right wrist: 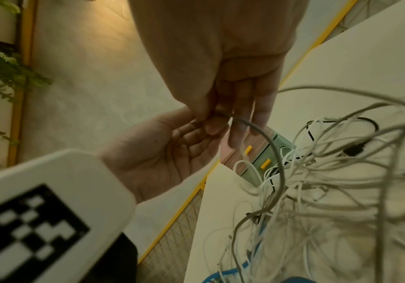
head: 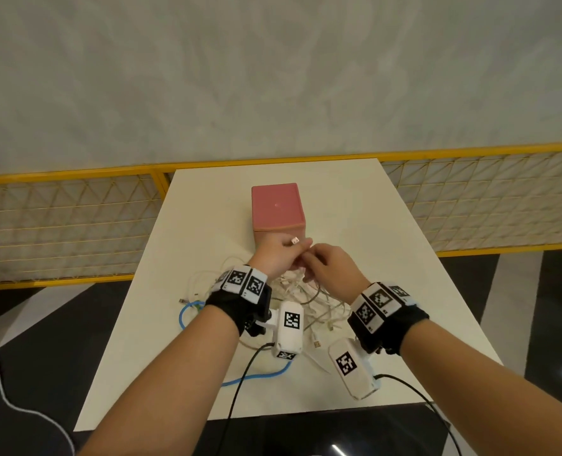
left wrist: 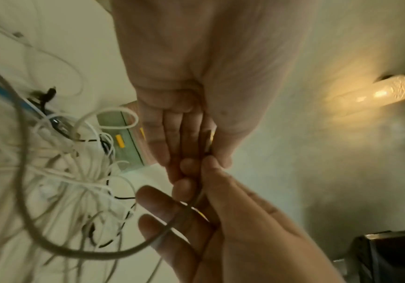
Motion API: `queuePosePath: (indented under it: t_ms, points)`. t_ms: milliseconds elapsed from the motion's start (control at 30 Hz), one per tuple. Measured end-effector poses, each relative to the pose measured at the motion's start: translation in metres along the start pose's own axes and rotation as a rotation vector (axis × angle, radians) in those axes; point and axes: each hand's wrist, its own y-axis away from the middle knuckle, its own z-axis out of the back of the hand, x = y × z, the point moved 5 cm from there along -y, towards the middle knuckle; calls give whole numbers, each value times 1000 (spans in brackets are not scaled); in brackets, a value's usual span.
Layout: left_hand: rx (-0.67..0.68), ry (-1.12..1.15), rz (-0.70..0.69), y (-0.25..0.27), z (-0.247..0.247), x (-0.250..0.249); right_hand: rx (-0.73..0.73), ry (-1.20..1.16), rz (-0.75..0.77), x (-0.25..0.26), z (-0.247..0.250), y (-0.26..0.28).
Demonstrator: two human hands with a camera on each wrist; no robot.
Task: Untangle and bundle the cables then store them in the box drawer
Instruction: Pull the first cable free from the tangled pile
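Head view: two hands raise one grey cable end above a tangled heap on the white table (head: 355, 205).

From the left, a blue cable (head: 187, 312) loops at the heap's edge; the left hand (head: 274, 258) pinches the grey cable (left wrist: 80, 250) near its metal plug (head: 294, 240), fingers curled; the right hand (head: 330, 268) pinches the same cable just beside it. The cable pile (head: 309, 307) lies below both hands, touching the table, with the pink box (head: 278, 207) behind it, both yellow-handled drawers (right wrist: 257, 156) shut. Untangling looks under way. Next, the grey cable likely needs drawing free of the knot. Counted: one box, two drawers, one blue cable, many whitish ones, too tangled to number.
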Motion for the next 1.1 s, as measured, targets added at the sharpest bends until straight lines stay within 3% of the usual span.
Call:
queuePosePath:
  t_ms: [133, 233, 433, 533, 667, 733, 800, 900, 933, 1033, 1100]
  points:
    - [-157, 123, -185, 7, 24, -39, 111, -40, 56, 8, 2, -3]
    - [-120, 317, -308, 18, 38, -72, 168, -153, 94, 11, 5, -3]
    - [-162, 412, -515, 39, 85, -122, 290, -261, 85, 10, -1, -1]
    - [-19, 169, -467, 52, 77, -130, 165, -197, 187, 20, 7, -11]
    - [243, -311, -171, 58, 51, -99, 29, -19, 421, 60, 28, -19]
    - [274, -401, -134, 60, 48, -89, 9, 78, 488, 73, 37, -23]
    - [119, -354, -167, 56, 61, -94, 20, 106, 469, 71, 44, -26]
    - [-324, -281, -261, 49, 104, -106, 41, 98, 351, 49, 47, -24]
    - [-406, -296, -269, 47, 114, -107, 55, 118, 327, 42, 46, -22]
    - [-438, -369, -237, 42, 119, -98, 104, 169, 313, 33, 39, -20]
    - [-410, -367, -303, 47, 107, -101, 113, 178, 327, 36, 37, -20]
